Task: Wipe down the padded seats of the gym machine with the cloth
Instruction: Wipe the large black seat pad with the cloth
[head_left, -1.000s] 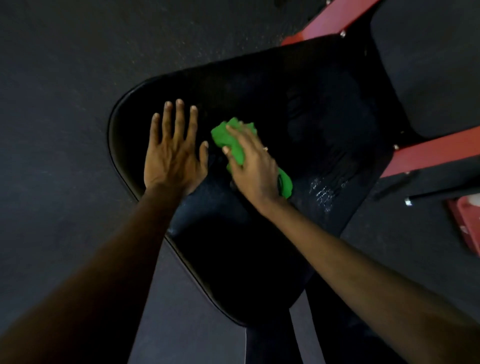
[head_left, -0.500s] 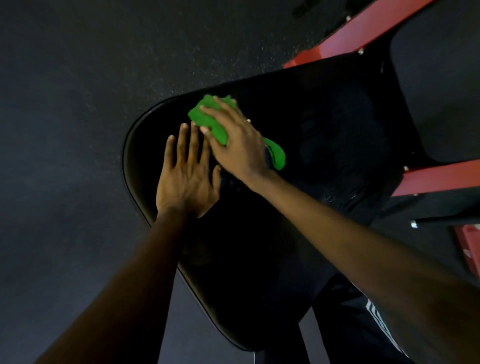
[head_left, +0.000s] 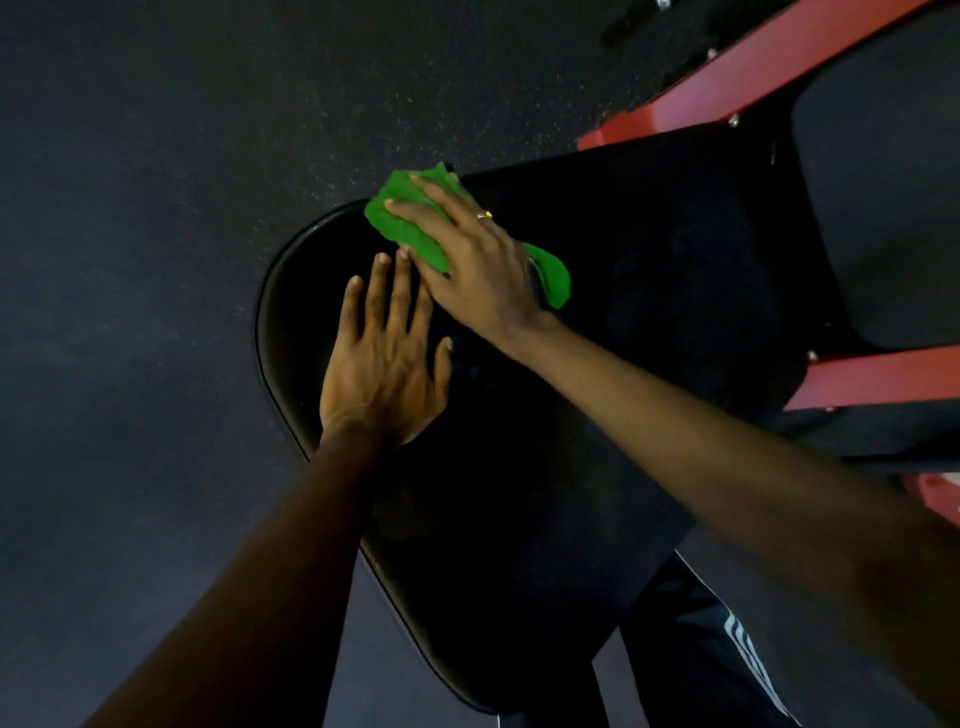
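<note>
Two hands (head_left: 382, 364) (head_left: 475, 265), one green cloth (head_left: 397, 221)

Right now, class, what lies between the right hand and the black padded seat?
The green cloth, pressed flat under the right hand onto the padded seat; the head view shows it.

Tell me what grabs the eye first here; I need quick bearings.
The bright green cloth stands out most, pressed under the right hand at the far rim of the black padded seat. Just beside it the left hand lies flat on the seat, and the red frame bars cross the upper right.
</note>
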